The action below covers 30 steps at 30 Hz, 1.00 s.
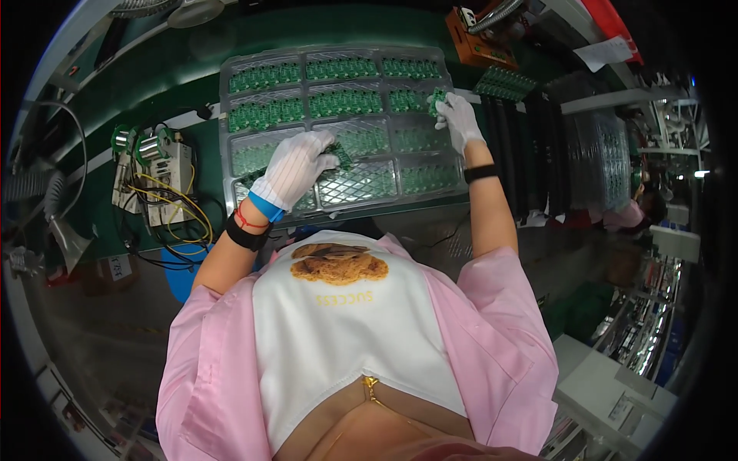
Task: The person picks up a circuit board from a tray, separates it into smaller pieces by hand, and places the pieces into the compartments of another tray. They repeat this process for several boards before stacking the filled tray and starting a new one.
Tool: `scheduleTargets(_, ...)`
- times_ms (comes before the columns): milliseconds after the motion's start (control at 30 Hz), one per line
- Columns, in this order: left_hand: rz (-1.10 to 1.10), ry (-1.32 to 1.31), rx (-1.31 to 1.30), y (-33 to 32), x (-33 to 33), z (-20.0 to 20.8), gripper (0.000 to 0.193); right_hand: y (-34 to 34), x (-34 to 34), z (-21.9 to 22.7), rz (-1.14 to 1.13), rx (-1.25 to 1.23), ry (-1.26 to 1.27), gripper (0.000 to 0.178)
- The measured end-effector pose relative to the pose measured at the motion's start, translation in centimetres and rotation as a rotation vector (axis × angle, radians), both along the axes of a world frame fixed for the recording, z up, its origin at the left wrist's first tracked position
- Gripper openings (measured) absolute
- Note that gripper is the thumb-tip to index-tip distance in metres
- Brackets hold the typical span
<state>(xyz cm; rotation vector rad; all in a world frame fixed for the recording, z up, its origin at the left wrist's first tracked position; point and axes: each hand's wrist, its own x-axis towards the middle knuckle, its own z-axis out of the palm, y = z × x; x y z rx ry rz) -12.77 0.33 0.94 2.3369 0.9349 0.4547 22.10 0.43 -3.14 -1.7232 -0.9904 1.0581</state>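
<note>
A clear plastic tray [225, 138] divided into compartments lies on the green bench in front of me, with rows of small green circuit boards [344, 103] in it. My left hand [294, 167], in a white striped glove, is over the tray's nearer left part. Its fingers are closed on a green circuit board [338, 156]; whether there is more than one cannot be made out. At the tray's right edge, my right hand [460, 121], also gloved, pinches another small green circuit board [437, 100]. The near middle compartment shows bare, shiny patterned plastic.
On the left stands a device with wire spools [154, 146] and trailing yellow and black cables. An orange box [480, 42] sits at the back right, near a green board panel [504, 83]. Farther right are dark strips and stacked clear trays [601, 157]. Another person's pink sleeve [624, 217] shows beyond.
</note>
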Motion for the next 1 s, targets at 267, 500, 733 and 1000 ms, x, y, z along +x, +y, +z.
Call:
scheduleTargets(267,0.22,-0.167,-0.209,-1.5,2.2,-0.7,0.04,6.4,3.6,-5.4,0.175,-0.235,-0.783,0.026)
scheduleTargets(500,0.38,-0.254,-0.28,-2.4,6.0,-0.7,0.054,1.7,0.1,-1.1,0.173,-0.004,-0.425,0.032)
scheduleTargets(733,0.209,-0.079,-0.121,-2.7,10.2,0.2,0.033,-5.3,-5.1,1.0,0.644,0.674,-0.457,0.015)
scheduleTargets(1000,-0.111,-0.239,-0.201,-3.3,12.4,0.3,0.019,-6.8,-0.9,4.0,0.718,0.71,-0.235,0.014)
